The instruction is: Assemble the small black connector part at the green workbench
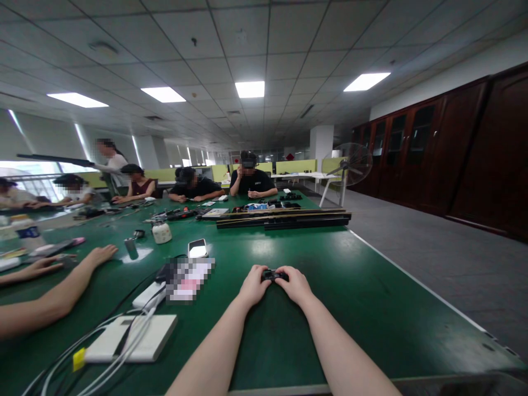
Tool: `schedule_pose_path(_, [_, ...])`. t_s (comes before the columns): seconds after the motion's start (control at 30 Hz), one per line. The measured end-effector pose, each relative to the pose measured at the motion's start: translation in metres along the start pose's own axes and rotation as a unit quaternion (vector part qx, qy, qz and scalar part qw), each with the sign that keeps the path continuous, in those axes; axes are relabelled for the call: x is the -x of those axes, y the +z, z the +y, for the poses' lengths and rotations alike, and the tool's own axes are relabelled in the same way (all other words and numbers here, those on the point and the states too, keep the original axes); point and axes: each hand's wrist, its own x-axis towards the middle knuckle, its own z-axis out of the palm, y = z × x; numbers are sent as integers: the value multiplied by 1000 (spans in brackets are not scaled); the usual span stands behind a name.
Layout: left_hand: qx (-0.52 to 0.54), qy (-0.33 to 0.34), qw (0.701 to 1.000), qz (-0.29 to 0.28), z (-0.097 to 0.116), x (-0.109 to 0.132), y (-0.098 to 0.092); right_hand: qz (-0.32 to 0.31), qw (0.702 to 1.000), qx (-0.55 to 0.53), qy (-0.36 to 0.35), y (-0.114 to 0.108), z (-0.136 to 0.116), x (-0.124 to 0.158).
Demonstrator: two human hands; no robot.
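Note:
Both my hands rest on the green table [371,308] in front of me, fingers curled. My left hand [254,284] and my right hand [293,283] together grip a small black object [272,274] between them, one hand at each end. The object is too small to name. My forearms stretch back toward the near table edge.
White power banks with cables [136,338] lie at my left, a phone [197,248] and a white jar [161,232] beyond. A co-worker's arms [53,291] lie on the table at left. Long black rails [284,220] cross the table ahead. Several people sit at the far end. The table's right edge drops to grey floor.

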Motion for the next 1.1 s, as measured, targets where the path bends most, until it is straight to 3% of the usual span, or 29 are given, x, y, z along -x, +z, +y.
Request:
schedule_pose_path(0.77, [33,-38,999,5,1,0,0,22,997,-51,46,-1,1,-2])
schedule_pose_path(1.1, [41,-37,998,7,-3,0,2,67,992,-97,52,0,0,-2])
